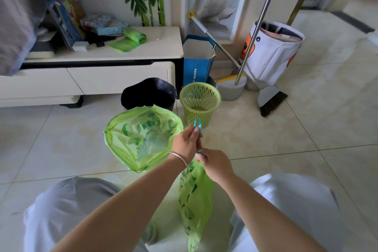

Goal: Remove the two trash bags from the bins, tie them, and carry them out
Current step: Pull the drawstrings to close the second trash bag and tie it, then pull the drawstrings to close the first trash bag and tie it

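Sprawling across the top of the view, the white cabinet [122, 51] is the biggest thing here, with a roll of green bags [135, 36] lying on it; to the right a broom [272, 102] leans by the wall. On the tiled floor in front of the cabinet stand the two bins side by side, the black bin [149, 94] and the green basket [200, 102], both already without liners. Just in front of the black bin lies the open trash bag [141, 137], its mouth wide and not yet tied. Nearer the person hangs the second trash bag [194, 200], gathered at the neck between the knees. The left hand [185, 144] pinches the blue drawstring [198, 124], raising a loop above its fingertips, while the right hand [214, 164] grips the bunched neck just below; the two hands are almost touching. By my reading the tying step is in hand on this bag. The next move likely calls for passing the loop round and pulling it snug while the right hand keeps the neck closed, then the same for the open one
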